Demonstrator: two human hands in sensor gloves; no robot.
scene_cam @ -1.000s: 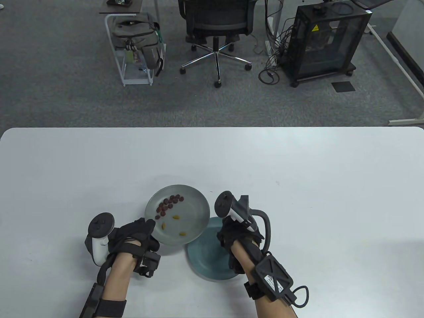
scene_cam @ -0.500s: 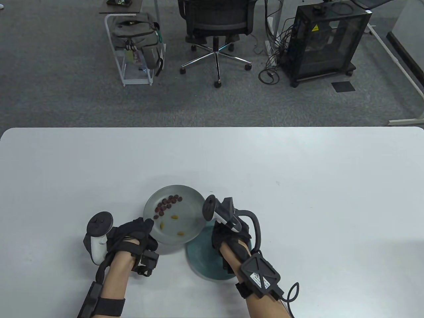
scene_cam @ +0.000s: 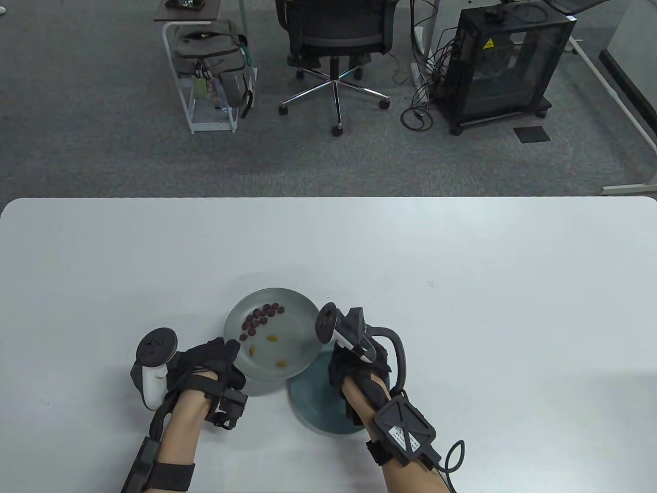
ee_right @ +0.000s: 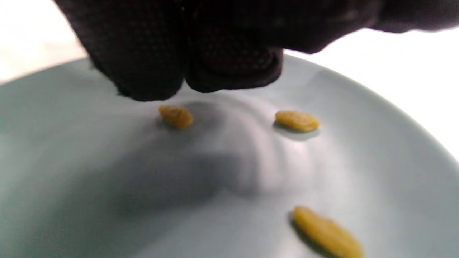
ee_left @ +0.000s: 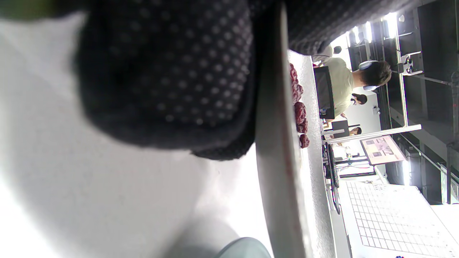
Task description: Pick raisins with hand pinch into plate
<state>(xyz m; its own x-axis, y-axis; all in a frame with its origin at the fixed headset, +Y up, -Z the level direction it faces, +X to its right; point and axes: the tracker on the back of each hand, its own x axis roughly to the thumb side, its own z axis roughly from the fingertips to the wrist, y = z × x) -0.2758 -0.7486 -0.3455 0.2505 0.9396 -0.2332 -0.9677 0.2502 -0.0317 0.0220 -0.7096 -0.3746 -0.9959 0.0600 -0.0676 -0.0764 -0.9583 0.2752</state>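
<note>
My left hand [scene_cam: 218, 362] grips the near-left rim of a grey plate [scene_cam: 300, 316] and holds it tilted; the left wrist view shows the rim [ee_left: 276, 161] edge-on between gloved fingers [ee_left: 172, 79]. The plate holds a cluster of dark red raisins [scene_cam: 263, 315] and three yellow raisins [scene_cam: 272, 337]. My right hand [scene_cam: 356, 367] is at the plate's right rim, above a teal plate [scene_cam: 313, 405]. In the right wrist view its fingertips [ee_right: 186, 82] are pressed together just above a yellow raisin [ee_right: 176, 116]. I see nothing between them.
The teal plate lies partly under the grey plate's near edge, and what shows of it is bare. An office chair [scene_cam: 336, 31], a rack with a bag [scene_cam: 210, 67] and a black cabinet [scene_cam: 505, 61] stand on the floor beyond the table's far edge.
My right hand has moved left from over the teal plate to the grey plate's right rim, and has stayed nearly still for the last half second. The left hand and plate barely moved.
</note>
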